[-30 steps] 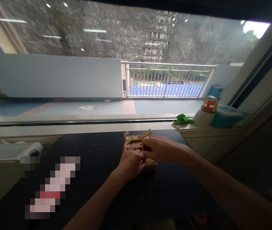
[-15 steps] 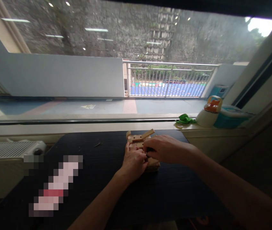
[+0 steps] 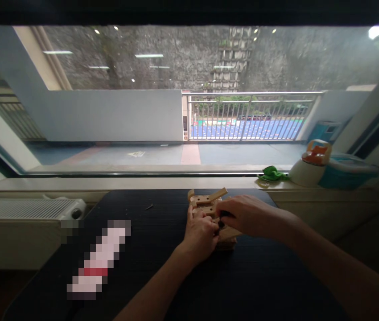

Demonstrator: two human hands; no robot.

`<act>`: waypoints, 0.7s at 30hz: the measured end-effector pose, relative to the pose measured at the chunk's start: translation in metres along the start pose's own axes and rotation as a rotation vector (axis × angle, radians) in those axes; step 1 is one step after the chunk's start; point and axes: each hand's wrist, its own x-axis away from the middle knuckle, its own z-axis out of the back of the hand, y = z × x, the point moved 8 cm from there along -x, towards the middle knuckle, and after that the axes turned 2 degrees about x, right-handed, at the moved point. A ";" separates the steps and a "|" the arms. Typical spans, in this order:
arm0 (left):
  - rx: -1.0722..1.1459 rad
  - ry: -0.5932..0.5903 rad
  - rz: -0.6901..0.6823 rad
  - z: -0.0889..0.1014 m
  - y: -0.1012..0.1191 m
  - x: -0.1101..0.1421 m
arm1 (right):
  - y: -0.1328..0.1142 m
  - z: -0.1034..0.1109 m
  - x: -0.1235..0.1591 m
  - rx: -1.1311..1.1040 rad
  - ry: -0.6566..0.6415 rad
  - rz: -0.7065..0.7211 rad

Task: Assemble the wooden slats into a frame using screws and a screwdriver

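On the dark table lies a wooden assembly (image 3: 206,208) of light strips and blocks with round holes, one strip jutting up at its far side. My left hand (image 3: 200,232) presses against its near left part, fingers curled round the wood. Above its right side, my right hand (image 3: 243,216) is closed on a small black tool (image 3: 223,218), whose kind I cannot make out. The tool's lower end is close to my left fingertips, and the contact point is hidden. A flat wooden piece (image 3: 230,233) sticks out under my right hand.
The black table (image 3: 162,254) stands against a window sill (image 3: 149,183). A small thin item (image 3: 149,207) and a blurred pinkish-white object (image 3: 100,258) lie to the left. On the sill are a green cloth (image 3: 271,174), a white bottle (image 3: 308,171) and a teal box (image 3: 348,171).
The whole view has shifted and levelled, so everything appears further right and lower. My right hand has turned slightly, showing more of the black tool. The flat wooden piece now juts out further right.
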 end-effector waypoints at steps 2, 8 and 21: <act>0.016 0.001 -0.001 0.002 0.001 0.000 | 0.001 -0.001 -0.002 0.008 -0.003 -0.004; 0.027 0.021 0.003 0.005 0.000 0.000 | 0.000 -0.004 -0.008 0.071 -0.026 -0.021; 0.049 0.061 0.008 0.003 -0.001 0.003 | -0.015 0.004 -0.006 0.095 -0.035 0.089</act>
